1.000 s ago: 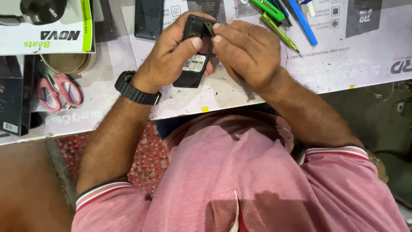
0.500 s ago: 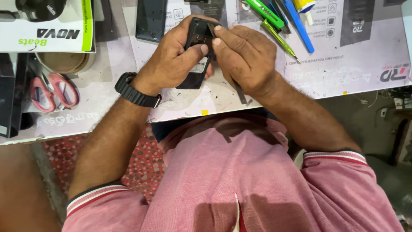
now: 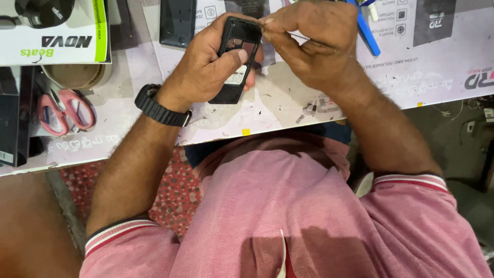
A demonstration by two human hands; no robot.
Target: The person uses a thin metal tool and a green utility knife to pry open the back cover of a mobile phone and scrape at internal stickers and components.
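I see the left hand (image 3: pixel 206 72) wrapped around a small black phone (image 3: pixel 237 59) with its back cover off, thumb pressed across the lower half and fingers closed behind it. The phone is held upright above the near part of the table (image 3: pixel 278 110), clear of the surface, its top edge level with the right hand's knuckles. The open back shows a dark recess and a white label.

The right hand (image 3: pixel 314 44) is closed in a narrow pinch at the phone's upper right corner; whatever sits between thumb and forefinger is too small for me to identify. The two hands touch at that corner.

A black wristwatch (image 3: pixel 160 106) sits on the left wrist.

Room around the hands:
- Left: pink-handled scissors (image 3: pixel 64 110) lie well apart, beside a roll of tape (image 3: pixel 77 74) and a white box (image 3: pixel 56 31) at the far edge.
- Far side: a flat black slab (image 3: pixel 177 23) lies just beyond the left hand's fingers.
- Right: a blue tool (image 3: pixel 366 32) lies just behind the right hand.
- Near side: the table edge runs just under both forearms; a small metal part (image 3: pixel 320 105) rests on the scuffed surface below the right wrist.
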